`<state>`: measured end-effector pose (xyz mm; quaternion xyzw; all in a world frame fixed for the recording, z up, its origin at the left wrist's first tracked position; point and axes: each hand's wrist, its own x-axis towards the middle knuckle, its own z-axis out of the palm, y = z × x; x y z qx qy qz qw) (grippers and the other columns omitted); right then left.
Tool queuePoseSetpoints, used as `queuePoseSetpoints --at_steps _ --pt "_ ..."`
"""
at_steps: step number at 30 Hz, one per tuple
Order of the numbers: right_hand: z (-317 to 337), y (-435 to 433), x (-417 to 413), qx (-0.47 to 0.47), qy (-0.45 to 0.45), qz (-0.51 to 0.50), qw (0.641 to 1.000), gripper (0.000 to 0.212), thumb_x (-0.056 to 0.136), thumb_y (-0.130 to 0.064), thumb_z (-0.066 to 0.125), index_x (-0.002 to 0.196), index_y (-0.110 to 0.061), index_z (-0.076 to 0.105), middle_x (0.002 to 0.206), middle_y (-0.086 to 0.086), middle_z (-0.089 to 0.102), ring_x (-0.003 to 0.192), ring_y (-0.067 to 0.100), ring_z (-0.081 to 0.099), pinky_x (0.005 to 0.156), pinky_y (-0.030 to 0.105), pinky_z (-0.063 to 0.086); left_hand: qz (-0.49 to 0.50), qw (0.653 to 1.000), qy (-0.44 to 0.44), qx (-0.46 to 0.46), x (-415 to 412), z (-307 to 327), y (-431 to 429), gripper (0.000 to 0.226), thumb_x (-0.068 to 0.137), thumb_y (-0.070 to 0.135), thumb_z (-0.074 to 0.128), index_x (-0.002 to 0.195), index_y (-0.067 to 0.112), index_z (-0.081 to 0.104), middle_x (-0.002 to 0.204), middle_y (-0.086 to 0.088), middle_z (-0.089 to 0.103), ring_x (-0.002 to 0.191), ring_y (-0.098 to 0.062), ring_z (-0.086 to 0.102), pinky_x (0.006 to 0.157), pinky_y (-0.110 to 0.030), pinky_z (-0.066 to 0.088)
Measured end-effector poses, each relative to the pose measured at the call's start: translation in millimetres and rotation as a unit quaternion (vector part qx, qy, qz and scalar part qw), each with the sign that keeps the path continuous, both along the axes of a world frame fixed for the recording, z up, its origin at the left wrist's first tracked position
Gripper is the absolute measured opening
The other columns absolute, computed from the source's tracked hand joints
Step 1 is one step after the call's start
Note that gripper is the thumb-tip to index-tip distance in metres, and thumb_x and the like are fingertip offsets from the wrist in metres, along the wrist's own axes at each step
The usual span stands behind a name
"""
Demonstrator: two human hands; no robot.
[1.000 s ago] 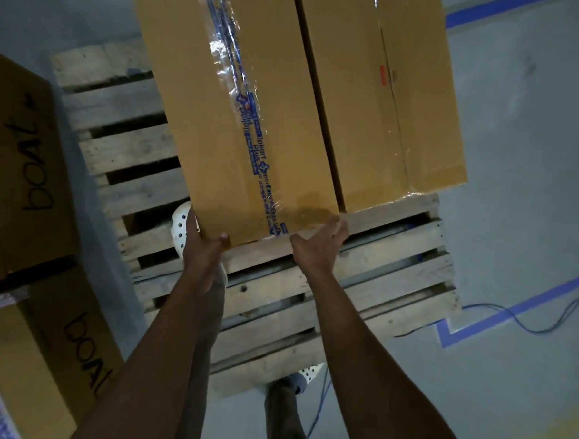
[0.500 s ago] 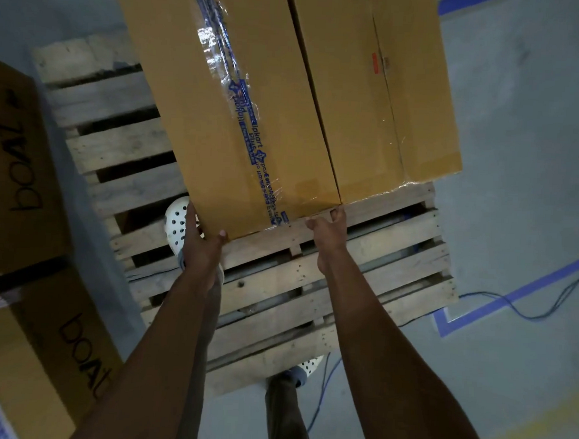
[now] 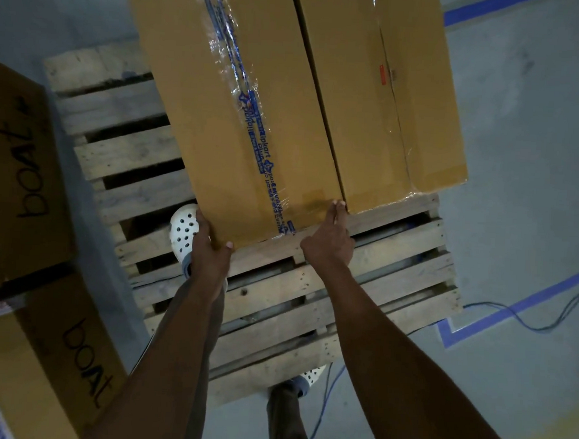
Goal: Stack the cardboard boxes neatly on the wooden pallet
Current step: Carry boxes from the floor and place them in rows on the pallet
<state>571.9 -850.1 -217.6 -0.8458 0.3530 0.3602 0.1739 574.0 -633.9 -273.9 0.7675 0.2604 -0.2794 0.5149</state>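
The right hand (image 3: 328,245) has slid right along the near edge of the taped box (image 3: 253,116) and now sits at its near right corner, where a second ago it was nearer the middle. Its fingers are stretched out straight, their tips touching the corner beside the seam with the second box (image 3: 388,107). The left hand (image 3: 209,252) is at the near left corner as before: thumb over the top edge, fingers curled round the left side, gripping the cardboard.

Both boxes lie flat on the wooden pallet (image 3: 396,258), side by side and touching along their long sides. The taped box is on the left and the second box reaches the pallet's right edge. Bare slats show on the near side and on the left. A white clog (image 3: 183,230) stands on a slat just beside the left hand.

To the left, off the pallet, stand two boxes printed "boat", one far (image 3: 15,171), one near (image 3: 39,357). A blue tape line (image 3: 525,304) crosses the floor on the right.
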Motion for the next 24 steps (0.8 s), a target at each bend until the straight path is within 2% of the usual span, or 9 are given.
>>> queuePoseSetpoints --at_steps 4,9,14,16,19,20,21,22,24 --pt "6.5 -3.3 2.0 -0.001 0.022 0.023 0.999 0.098 0.091 -0.026 0.06 0.161 -0.014 -0.007 0.168 -0.007 -0.013 0.126 0.023 0.057 0.1 0.038 0.043 -0.014 1.0 0.009 -0.007 0.6 -2.1 5.4 0.095 0.092 0.0 0.06 0.161 0.039 0.009 0.161 0.001 0.032 0.143 -0.026 0.037 0.114 -0.054 0.04" --pt "9.1 -10.6 5.9 -0.024 0.034 0.074 0.996 0.089 0.093 -0.028 0.055 0.162 -0.011 0.0 0.169 -0.003 -0.005 0.134 0.022 0.05 0.103 0.036 0.044 -0.013 1.0 0.018 -0.001 2.4 -1.8 3.6 0.095 0.093 -0.002 0.062 0.161 0.037 0.009 0.16 0.001 0.033 0.142 -0.025 0.038 0.115 -0.053 0.04" --pt "2.9 -11.2 6.4 -0.036 0.023 0.088 0.995 0.087 0.091 -0.027 0.057 0.161 -0.009 0.008 0.168 0.001 0.004 0.133 0.023 0.049 0.105 0.04 0.043 -0.002 1.0 0.029 -0.001 2.8 -1.9 2.4 0.095 0.095 0.0 0.06 0.16 0.044 0.008 0.163 0.001 0.032 0.142 -0.027 0.04 0.115 -0.051 0.04" --pt "1.2 -6.8 4.5 -0.056 -0.011 0.069 0.996 0.084 0.088 -0.025 0.061 0.159 -0.011 0.018 0.161 0.005 0.011 0.135 0.028 0.038 0.106 0.043 0.038 -0.014 0.999 0.032 0.023 3.3 -0.2 -0.6 0.092 0.097 0.002 0.057 0.161 0.04 0.004 0.158 0.004 0.034 0.129 -0.023 0.048 0.107 -0.04 0.044" --pt "0.6 0.2 -5.4 -0.075 -0.055 -0.019 0.995 0.088 0.083 -0.019 0.066 0.157 -0.021 0.019 0.162 0.009 0.003 0.14 0.032 0.025 0.109 0.044 0.034 -0.009 0.999 0.017 0.038 1.0 2.4 -6.6 0.088 0.099 0.001 0.054 0.162 0.035 0.002 0.14 0.01 0.036 0.091 -0.006 0.05 0.087 -0.029 0.039" --pt "0.0 1.4 -9.4 -0.065 -0.064 -0.054 0.994 0.094 0.081 -0.016 0.066 0.159 -0.022 0.012 0.165 0.006 -0.002 0.143 0.031 0.024 0.111 0.045 0.033 0.0 0.999 0.013 0.031 1.4 2.7 -6.8 0.089 0.098 0.0 0.053 0.162 0.035 0.003 0.145 0.01 0.035 0.094 -0.006 0.051 0.088 -0.029 0.04" --pt "-0.6 1.2 -12.9 -0.048 -0.07 -0.082 0.993 0.1 0.081 -0.015 0.065 0.161 -0.021 0.004 0.167 0.001 -0.007 0.145 0.03 0.023 0.112 0.046 0.033 0.014 1.0 0.01 0.019 1.8 1.9 -6.0 0.089 0.097 -0.002 0.053 0.162 0.036 0.005 0.154 0.007 0.033 0.107 -0.011 0.052 0.093 -0.03 0.042" --pt "-1.4 0.2 -15.6 -0.03 -0.07 -0.099 0.992 0.104 0.081 -0.015 0.063 0.161 -0.021 -0.002 0.168 -0.004 -0.01 0.146 0.028 0.025 0.112 0.046 0.035 0.03 0.999 0.01 0.006 2.8 2.0 -5.1 0.09 0.097 -0.003 0.054 0.162 0.037 0.008 0.16 0.003 0.03 0.123 -0.016 0.048 0.1 -0.033 0.043" --pt "-2.7 -3.7 -18.6 -0.008 -0.06 -0.102 0.993 0.103 0.084 -0.016 0.061 0.161 -0.019 -0.007 0.167 -0.011 -0.016 0.142 0.025 0.034 0.108 0.045 0.042 0.06 0.998 0.017 -0.021 4.7 1.6 -3.7 0.089 0.096 -0.004 0.055 0.162 0.037 0.012 0.163 -0.001 0.029 0.138 -0.02 0.038 0.112 -0.041 0.043"
